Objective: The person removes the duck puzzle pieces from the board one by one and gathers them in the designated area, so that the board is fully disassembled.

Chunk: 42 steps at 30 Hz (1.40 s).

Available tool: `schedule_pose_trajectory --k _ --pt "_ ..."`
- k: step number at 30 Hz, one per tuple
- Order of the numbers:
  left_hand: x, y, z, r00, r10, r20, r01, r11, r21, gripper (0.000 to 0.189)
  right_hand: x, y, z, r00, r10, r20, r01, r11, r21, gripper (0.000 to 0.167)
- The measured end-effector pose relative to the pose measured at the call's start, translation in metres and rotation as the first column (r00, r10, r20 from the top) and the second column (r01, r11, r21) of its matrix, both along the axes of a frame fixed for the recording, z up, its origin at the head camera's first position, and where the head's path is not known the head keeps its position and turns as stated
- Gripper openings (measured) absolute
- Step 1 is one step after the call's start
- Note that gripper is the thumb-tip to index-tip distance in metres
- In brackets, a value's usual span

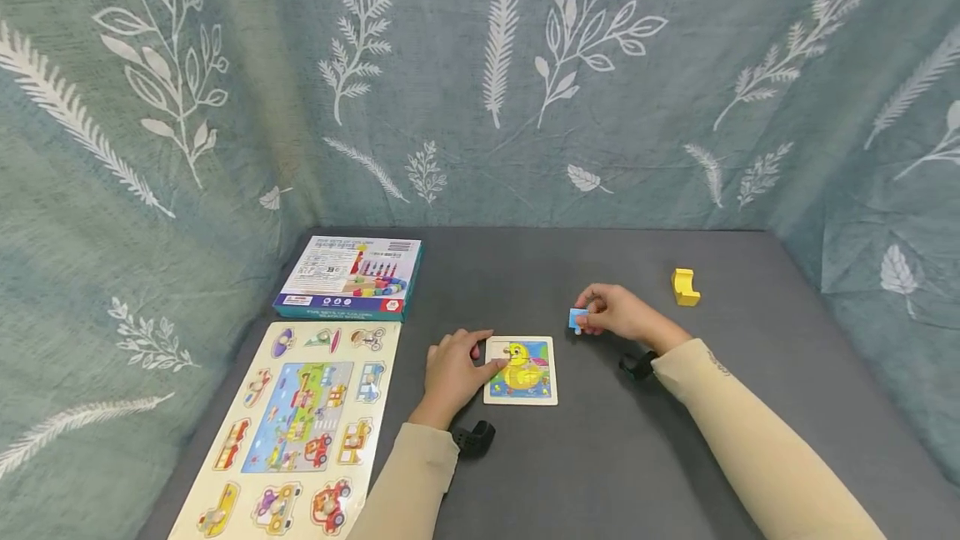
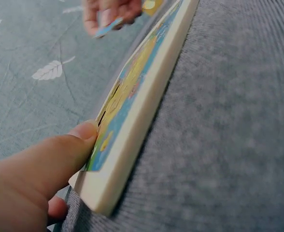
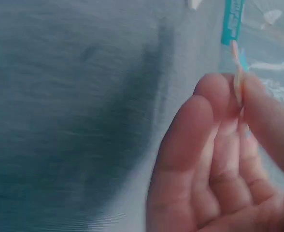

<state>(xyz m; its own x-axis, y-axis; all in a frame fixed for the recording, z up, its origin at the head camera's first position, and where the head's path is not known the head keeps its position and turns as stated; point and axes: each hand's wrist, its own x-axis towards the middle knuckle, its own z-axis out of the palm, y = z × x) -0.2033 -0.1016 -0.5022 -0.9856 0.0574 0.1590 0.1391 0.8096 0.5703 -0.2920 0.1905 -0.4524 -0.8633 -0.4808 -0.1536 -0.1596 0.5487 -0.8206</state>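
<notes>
A square duck jigsaw puzzle (image 1: 525, 397) in a pale wooden frame lies flat on the table, its picture a yellow duck on blue. My left hand (image 1: 456, 372) holds it at the left side. The thumb (image 2: 86, 130) lies over the puzzle's edge in the left wrist view, while a dark gap shows in the picture close by. To the right of the board, my right hand (image 1: 617, 312) pinches a small blue puzzle piece (image 1: 577, 321) between thumb and fingertips, above the table. In the right wrist view that thin piece (image 3: 238, 82) appears edge-on.
A large peg puzzle board (image 1: 258, 398) with vehicle pictures lies at the left. Behind it is a flat toy box (image 1: 352, 277). A yellow curved block (image 1: 684, 287) stands beyond the right hand. Patterned cloth (image 1: 465, 165) hangs around the table (image 1: 570, 473).
</notes>
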Motion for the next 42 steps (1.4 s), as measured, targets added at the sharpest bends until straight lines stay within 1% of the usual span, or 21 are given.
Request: schedule_pose_trajectory --k 3,4,7,11,14,17,19,20,21,23,24,25,26,27,28,30,33,36,38,40,42 --pt "0.000 -0.002 0.000 1.000 0.000 0.001 0.000 1.000 -0.010 0.057 0.006 0.008 -0.005 1.000 0.005 0.006 -0.005 1.000 0.021 0.009" --pt "0.000 -0.003 0.000 1.000 -0.001 0.004 0.001 1.000 -0.011 0.057 0.008 0.008 -0.008 1.000 0.007 -0.006 -0.007 0.999 0.033 0.008" --pt "0.000 -0.004 -0.001 1.000 -0.005 0.011 0.005 1.000 -0.009 0.057 0.016 0.007 -0.015 0.997 0.002 -0.080 0.004 0.997 0.071 0.006" --pt "0.000 -0.002 -0.001 1.000 -0.010 0.012 0.010 1.000 -0.003 0.056 0.023 0.003 -0.018 0.982 -0.034 -0.188 0.065 0.985 0.158 0.007" --pt "0.000 -0.002 -0.002 1.000 -0.013 0.008 0.013 1.000 -0.002 0.056 0.025 -0.001 -0.014 0.973 -0.024 -0.230 0.087 0.960 0.266 0.012" --pt "0.000 -0.003 -0.003 1.000 -0.013 -0.003 0.013 1.000 0.001 0.055 0.025 -0.006 -0.007 0.968 0.020 -0.248 0.082 0.915 0.395 0.018" --pt "0.000 -0.004 -0.004 1.000 -0.010 -0.006 0.010 1.000 0.005 0.055 0.025 -0.011 -0.002 0.966 0.035 -0.256 0.091 0.883 0.461 0.021" --pt "0.001 -0.004 -0.004 1.000 -0.010 -0.005 0.010 1.000 0.007 0.055 0.026 -0.015 0.001 0.966 0.030 -0.258 0.094 0.885 0.457 0.022" --pt "0.001 -0.004 -0.004 1.000 -0.012 -0.001 0.012 1.000 0.006 0.055 0.027 -0.019 0.004 0.967 0.022 -0.253 0.089 0.903 0.421 0.022" --pt "0.002 -0.004 -0.003 1.000 -0.018 0.007 0.018 1.000 0.006 0.055 0.031 -0.031 0.010 0.972 0.017 -0.236 0.060 0.947 0.316 0.023" --pt "0.002 -0.003 -0.003 1.000 -0.023 0.005 0.023 1.000 0.005 0.055 0.034 -0.038 0.012 0.972 0.027 -0.232 0.034 0.967 0.254 0.024" --pt "0.002 -0.003 -0.002 1.000 -0.027 0.003 0.027 1.000 0.002 0.055 0.036 -0.045 0.014 0.972 0.052 -0.229 -0.007 0.981 0.196 0.025" --pt "0.001 -0.003 -0.001 1.000 -0.030 -0.001 0.030 1.000 -0.001 0.055 0.038 -0.053 0.015 0.970 0.089 -0.226 -0.055 0.987 0.153 0.025" --pt "0.001 -0.002 0.000 0.999 -0.032 -0.008 0.032 0.999 -0.004 0.055 0.040 -0.061 0.016 0.966 0.128 -0.224 -0.098 0.985 0.139 0.026" --pt "0.000 -0.003 0.000 0.999 -0.031 -0.017 0.031 1.000 -0.004 0.054 0.042 -0.068 0.015 0.959 0.171 -0.228 -0.138 0.979 0.153 0.027" --pt "-0.001 -0.003 0.000 0.999 -0.031 -0.032 0.031 1.000 -0.006 0.054 0.044 -0.080 0.011 0.942 0.236 -0.239 -0.186 0.959 0.213 0.030" --pt "-0.001 -0.003 0.000 0.999 -0.035 -0.039 0.034 0.999 -0.012 0.054 0.045 -0.089 0.003 0.926 0.295 -0.237 -0.212 0.923 0.322 0.033" --pt "-0.001 -0.002 -0.001 0.998 -0.041 -0.039 0.040 0.999 -0.018 0.054 0.046 -0.090 -0.006 0.909 0.326 -0.260 -0.214 0.900 0.381 0.035" --pt "0.000 -0.002 -0.002 0.998 -0.040 -0.041 0.039 0.999 -0.020 0.054 0.046 -0.089 -0.012 0.894 0.343 -0.290 -0.217 0.895 0.391 0.036" --pt "0.001 -0.003 -0.002 0.998 -0.036 -0.045 0.035 0.999 -0.015 0.053 0.046 -0.089 -0.017 0.883 0.340 -0.323 -0.208 0.901 0.380 0.036" --pt "0.001 -0.004 -0.003 0.998 -0.031 -0.046 0.031 0.999 -0.012 0.053 0.045 -0.090 -0.021 0.888 0.311 -0.337 -0.188 0.917 0.351 0.035"
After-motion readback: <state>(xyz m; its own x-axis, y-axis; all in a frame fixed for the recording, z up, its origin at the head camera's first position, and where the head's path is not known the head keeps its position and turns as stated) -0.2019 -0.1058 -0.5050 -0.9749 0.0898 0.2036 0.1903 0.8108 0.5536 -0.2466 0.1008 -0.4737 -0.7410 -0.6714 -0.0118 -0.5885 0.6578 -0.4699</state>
